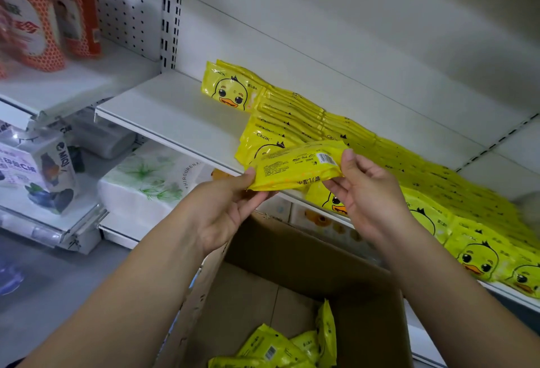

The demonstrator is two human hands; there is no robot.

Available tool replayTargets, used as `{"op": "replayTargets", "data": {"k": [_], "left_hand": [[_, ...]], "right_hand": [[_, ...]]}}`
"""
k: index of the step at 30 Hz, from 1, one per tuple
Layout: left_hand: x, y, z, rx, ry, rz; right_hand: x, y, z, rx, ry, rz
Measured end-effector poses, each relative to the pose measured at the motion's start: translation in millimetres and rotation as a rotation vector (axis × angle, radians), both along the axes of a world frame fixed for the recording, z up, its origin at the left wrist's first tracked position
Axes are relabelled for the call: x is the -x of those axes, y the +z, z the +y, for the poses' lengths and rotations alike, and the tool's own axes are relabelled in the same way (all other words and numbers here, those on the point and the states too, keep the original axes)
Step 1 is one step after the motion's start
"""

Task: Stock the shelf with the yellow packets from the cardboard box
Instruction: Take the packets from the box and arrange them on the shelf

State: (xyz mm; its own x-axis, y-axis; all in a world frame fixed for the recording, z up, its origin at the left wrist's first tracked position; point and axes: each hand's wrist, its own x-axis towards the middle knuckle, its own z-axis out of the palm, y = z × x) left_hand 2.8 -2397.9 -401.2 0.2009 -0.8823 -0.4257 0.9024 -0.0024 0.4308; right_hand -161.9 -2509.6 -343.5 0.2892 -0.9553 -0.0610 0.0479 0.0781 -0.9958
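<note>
Head view: left hand (225, 207) and right hand (368, 201) pinching opposite ends of one yellow packet (295, 169), back side up, barcode label showing, hovering at centre just in front of shelf (163, 110) edge. Behind it, stocked packets (292, 110) standing in overlapping rows running toward 4 o'clock, reading "Ckak", duck face printed. Open cardboard box (306, 256) sitting at 6 o'clock, holding at least four loose packets (277, 347). Two red bottles (43, 17) standing at 10 o'clock.

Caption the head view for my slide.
Left hand and right hand hold a yellow packet by the shelf, over the cardboard box.
</note>
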Motion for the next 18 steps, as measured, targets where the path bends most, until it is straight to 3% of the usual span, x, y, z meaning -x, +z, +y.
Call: {"op": "replayTargets", "data": {"k": [3, 6, 8, 13, 18], "left_hand": [[2, -1, -1, -0.019, 0.049, -0.072], [1, -8, -2, -0.092, 0.071, -0.409], [1, -9, 0, -0.102, 0.085, -0.572], [4, -5, -1, -0.13, 0.23, -0.85], [-1, -10, 0, -0.069, 0.268, -0.845]], "right_hand": [[5, 1, -1, 0.056, 0.055, 0.066], [9, 4, 0, 0.253, 0.11, 0.33], [11, 4, -1, 0.312, 0.103, 0.397], [8, 1, -1, 0.236, 0.046, 0.271], [8, 9, -2, 0.111, 0.099, 0.112]]}}
